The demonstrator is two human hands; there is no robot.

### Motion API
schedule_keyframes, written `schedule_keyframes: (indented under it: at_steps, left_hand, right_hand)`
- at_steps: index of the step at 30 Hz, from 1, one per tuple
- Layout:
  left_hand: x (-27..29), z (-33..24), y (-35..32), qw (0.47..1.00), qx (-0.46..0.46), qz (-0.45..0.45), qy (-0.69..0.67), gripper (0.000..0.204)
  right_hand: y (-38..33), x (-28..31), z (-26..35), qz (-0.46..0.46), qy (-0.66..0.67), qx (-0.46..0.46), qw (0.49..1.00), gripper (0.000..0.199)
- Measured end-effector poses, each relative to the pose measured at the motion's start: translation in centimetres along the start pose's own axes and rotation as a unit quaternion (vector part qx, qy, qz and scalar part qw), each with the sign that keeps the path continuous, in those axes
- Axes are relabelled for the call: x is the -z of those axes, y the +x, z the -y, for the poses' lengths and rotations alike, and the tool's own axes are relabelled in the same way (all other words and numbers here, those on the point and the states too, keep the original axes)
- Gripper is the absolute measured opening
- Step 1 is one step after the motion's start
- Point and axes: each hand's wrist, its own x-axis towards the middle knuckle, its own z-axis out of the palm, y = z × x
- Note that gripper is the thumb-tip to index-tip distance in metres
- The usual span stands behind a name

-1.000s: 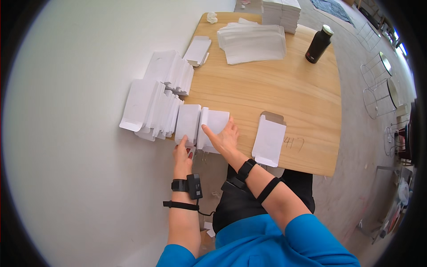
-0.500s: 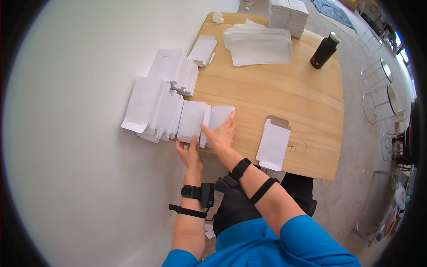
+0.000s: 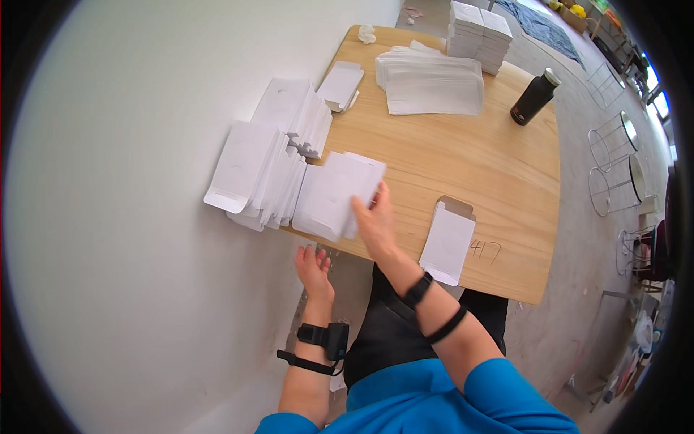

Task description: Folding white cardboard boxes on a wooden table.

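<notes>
My right hand (image 3: 377, 223) is closed around the right edge of a flat white carton (image 3: 345, 189), slightly blurred, thumb on top. Other white cartons lie under and beside it, at the end of a row of leaning white cartons (image 3: 246, 163) along the wall. Just off the table's near edge, my left hand (image 3: 315, 275) is empty, its fingers apart and partly curled. A single white carton with an open end flap (image 3: 448, 242) lies on the wooden table (image 3: 412, 163) to the right of my right hand.
A second row of cartons (image 3: 282, 103) and a small carton stack (image 3: 340, 85) stand farther along the wall. White sheets (image 3: 434, 85), stacked white cartons (image 3: 478, 37), crumpled tissue (image 3: 366, 34) and a black bottle (image 3: 535, 98) are at the far side. Stools (image 3: 630, 130) stand right.
My left hand has let go of the cartons and dropped back off the table's edge. My right hand has shifted slightly right, and its carton now overlaps the ones beneath.
</notes>
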Motion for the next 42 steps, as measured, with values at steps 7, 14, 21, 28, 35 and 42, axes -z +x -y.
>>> schedule_keyframes:
  at_steps: [7,14,21,28,35,42]
  left_hand:
    - [0.9,2.0,-3.6,0.993,0.019,0.080,0.080,0.057]
    - [-1.0,2.4,-5.8,0.969,-0.005,0.172,0.179,0.039]
    - [-10.5,7.1,-6.7,0.880,-0.107,0.317,0.338,0.040]
    - [-12.3,9.5,-9.8,0.853,-0.184,0.364,0.326,0.051]
    - [-11.2,7.2,-10.9,0.860,-0.203,0.279,0.375,0.044]
    - [-13.1,7.7,-13.1,0.834,-0.244,0.325,0.373,0.048]
  right_hand:
    - [3.5,-2.4,-4.0,0.124,-0.228,0.006,0.966,0.055]
    - [-2.0,5.5,-0.6,-0.017,-0.265,0.099,0.959,0.058]
    - [-5.5,20.8,-1.8,-0.268,-0.471,-0.023,0.840,0.076]
    - [-3.9,23.6,-4.2,-0.270,-0.294,-0.002,0.917,0.042]
    - [-3.3,28.0,-4.8,-0.294,-0.147,0.012,0.944,0.010]
    - [-4.7,28.9,-3.4,-0.282,-0.023,0.061,0.957,0.015]
